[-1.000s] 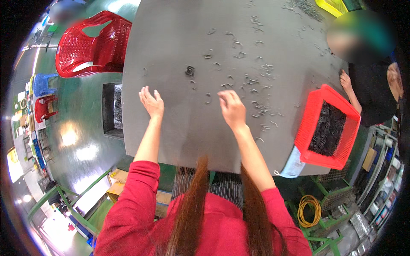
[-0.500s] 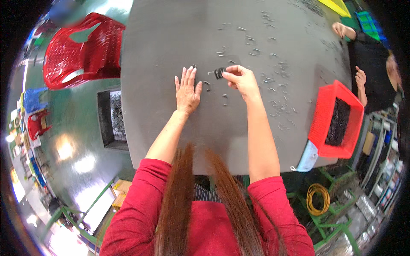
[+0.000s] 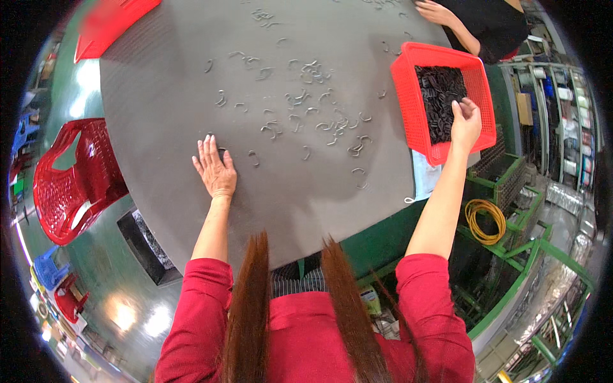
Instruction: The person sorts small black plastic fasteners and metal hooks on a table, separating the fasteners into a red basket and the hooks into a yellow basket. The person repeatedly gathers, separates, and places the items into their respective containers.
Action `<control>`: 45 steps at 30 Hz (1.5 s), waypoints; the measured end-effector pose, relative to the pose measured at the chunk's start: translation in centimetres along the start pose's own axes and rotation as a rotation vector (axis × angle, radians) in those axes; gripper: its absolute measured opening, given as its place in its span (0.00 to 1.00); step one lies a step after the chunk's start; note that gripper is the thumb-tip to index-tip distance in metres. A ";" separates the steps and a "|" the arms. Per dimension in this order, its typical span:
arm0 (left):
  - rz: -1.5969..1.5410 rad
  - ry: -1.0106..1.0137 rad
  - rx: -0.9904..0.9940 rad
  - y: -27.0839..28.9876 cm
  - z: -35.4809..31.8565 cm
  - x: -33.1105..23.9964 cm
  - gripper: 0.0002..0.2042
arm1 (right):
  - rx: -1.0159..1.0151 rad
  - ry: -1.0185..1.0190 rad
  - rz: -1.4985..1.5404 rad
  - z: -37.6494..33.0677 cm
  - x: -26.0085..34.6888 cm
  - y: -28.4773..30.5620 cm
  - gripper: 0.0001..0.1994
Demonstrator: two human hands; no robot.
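Note:
My left hand lies flat on the grey table, fingers spread. A small dark piece shows between its thumb and fingers, and I cannot tell its kind. My right hand is over the near right part of a red plastic basket. Its thumb and fingertips are apart, and no piece shows between them. Many small black plastic parts fill the basket's bottom beneath that hand. Thin curved dark scraps lie scattered across the table, several of them just right of my left hand.
A light blue face mask lies at the table edge beside the basket. Another person's hand rests at the far right of the table. A red chair stands at left. Green metal frames and a yellow coiled hose are at right.
My right hand has moved from mid-table to the red basket, and the small black part it pinched no longer shows in it. The view has turned right. My left hand stays flat.

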State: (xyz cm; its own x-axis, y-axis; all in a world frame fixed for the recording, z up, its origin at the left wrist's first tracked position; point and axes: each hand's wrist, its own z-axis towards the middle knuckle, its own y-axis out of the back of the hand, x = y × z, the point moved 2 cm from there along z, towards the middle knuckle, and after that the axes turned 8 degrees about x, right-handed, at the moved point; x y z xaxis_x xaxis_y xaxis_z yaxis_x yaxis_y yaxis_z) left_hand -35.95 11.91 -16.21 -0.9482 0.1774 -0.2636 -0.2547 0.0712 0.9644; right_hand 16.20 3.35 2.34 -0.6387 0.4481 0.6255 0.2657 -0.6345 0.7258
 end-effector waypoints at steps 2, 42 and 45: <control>0.028 0.018 -0.012 -0.1 0.0 0.4 0.26 | -0.252 0.329 -0.333 -2.0 3.8 -0.6 0.18; -0.032 0.037 -0.090 -0.5 -0.1 0.9 0.26 | 0.488 0.372 0.234 -23.4 16.8 -25.4 0.29; -0.076 0.264 -0.161 -1.2 1.7 1.4 0.27 | 0.436 0.310 0.114 -21.1 12.2 -22.3 0.28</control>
State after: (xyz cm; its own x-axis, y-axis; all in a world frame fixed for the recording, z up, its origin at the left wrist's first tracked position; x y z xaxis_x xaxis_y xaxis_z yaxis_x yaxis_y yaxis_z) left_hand -36.67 13.75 -17.74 -0.9364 -0.0847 -0.3406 -0.3338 -0.0856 0.9388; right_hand -12.81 9.68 -12.26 -0.7536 0.1433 0.6415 0.5783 -0.3192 0.7508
